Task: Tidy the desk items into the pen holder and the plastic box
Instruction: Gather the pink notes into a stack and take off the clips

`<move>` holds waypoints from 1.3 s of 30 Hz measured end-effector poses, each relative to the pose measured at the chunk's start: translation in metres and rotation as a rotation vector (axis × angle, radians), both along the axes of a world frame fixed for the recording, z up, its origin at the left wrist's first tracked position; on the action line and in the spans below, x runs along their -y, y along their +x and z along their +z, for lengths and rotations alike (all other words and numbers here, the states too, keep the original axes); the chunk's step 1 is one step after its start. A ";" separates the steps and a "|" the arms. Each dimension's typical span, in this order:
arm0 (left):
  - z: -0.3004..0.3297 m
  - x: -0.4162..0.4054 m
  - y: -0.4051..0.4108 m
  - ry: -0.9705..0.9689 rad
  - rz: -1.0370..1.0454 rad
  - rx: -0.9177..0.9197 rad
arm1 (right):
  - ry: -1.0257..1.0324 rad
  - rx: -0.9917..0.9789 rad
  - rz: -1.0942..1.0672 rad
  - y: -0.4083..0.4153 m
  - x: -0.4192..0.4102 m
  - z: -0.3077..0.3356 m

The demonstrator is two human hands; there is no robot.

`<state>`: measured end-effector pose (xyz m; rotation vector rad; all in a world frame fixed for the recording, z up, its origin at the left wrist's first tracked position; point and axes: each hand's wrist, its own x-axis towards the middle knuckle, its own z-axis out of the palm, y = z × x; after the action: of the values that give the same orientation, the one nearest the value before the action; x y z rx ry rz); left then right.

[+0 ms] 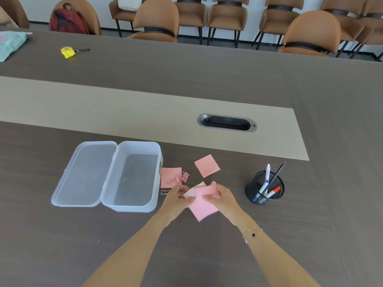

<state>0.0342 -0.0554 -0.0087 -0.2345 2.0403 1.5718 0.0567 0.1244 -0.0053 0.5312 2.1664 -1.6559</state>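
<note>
Hands are seen together at the near middle of the dark table (207, 255): the left hand (176, 196) and the right hand (222, 196) are both closed in a pinch on one pink sticky note (202, 206), which is held just above the tabletop, its far edge curled between the fingers and its near corner hanging free. A thin bracelet (251, 235) is worn on the right wrist. Just left of the left hand a silver clip handle (164, 192) is partly hidden. A second pink note (170, 176) lies flat beyond it, with two pink binder clips (180, 178) resting at its right edge. A third pink note (207, 165) lies apart, farther right. The clear plastic box (134, 175) stands to the left, touching the second note's left edge, with its hinged lid (85, 175) laid open flat on the far-left side. The black mesh pen holder (264, 187) stands well to the right, with several pens (267, 179) leaning inside. A cable port (227, 123) is set into the lighter strip farther off, and a yellow object (67, 52) lies at the far left.
</note>
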 end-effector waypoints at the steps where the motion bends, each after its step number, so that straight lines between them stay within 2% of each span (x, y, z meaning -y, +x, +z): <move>1: 0.007 -0.003 -0.004 0.036 0.020 -0.026 | -0.042 -0.053 -0.053 -0.004 0.000 0.005; 3: 0.014 -0.004 -0.010 0.034 -0.041 -0.068 | -0.137 -0.123 -0.118 -0.007 0.003 0.009; 5: 0.014 -0.002 -0.011 -0.105 -0.199 -0.120 | -0.140 -0.131 -0.140 -0.005 0.006 0.005; 8: 0.010 0.000 -0.006 -0.358 -0.401 -0.234 | -0.036 -0.111 -0.082 0.003 0.009 -0.005; 11: 0.009 -0.003 -0.002 -0.382 -0.433 -0.298 | 0.115 -0.113 0.056 0.012 0.008 -0.014; 14: 0.006 -0.008 0.001 -0.305 -0.399 -0.247 | 0.168 -0.117 0.051 0.015 0.005 -0.015; 19: 0.000 -0.017 0.003 -0.301 -0.359 -0.266 | 0.170 -0.089 -0.017 0.016 0.004 -0.014; 25: 0.013 -0.007 -0.002 -0.323 -0.260 -0.248 | 0.128 0.064 0.354 -0.017 -0.009 0.015; 27: 0.020 0.008 -0.009 -0.356 -0.225 -0.260 | 0.205 0.033 0.262 -0.044 -0.019 0.025; 30: 0.030 0.025 -0.024 -0.374 -0.159 -0.234 | 0.461 0.012 0.113 -0.083 -0.023 0.017; 33: 0.036 0.027 -0.034 -0.356 -0.057 -0.216 | 0.499 0.118 -0.002 -0.109 -0.010 -0.002; 36: 0.044 0.015 -0.043 -0.393 -0.024 -0.302 | 0.710 0.119 0.000 -0.119 0.005 -0.013; 39: 0.058 0.009 -0.054 -0.363 0.008 -0.323 | 0.743 0.196 -0.023 -0.126 0.008 -0.022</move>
<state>-0.0195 -0.0639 0.0495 -0.1264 2.5761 1.2984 -0.0692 0.1163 -0.0274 0.8668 2.5739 -0.7107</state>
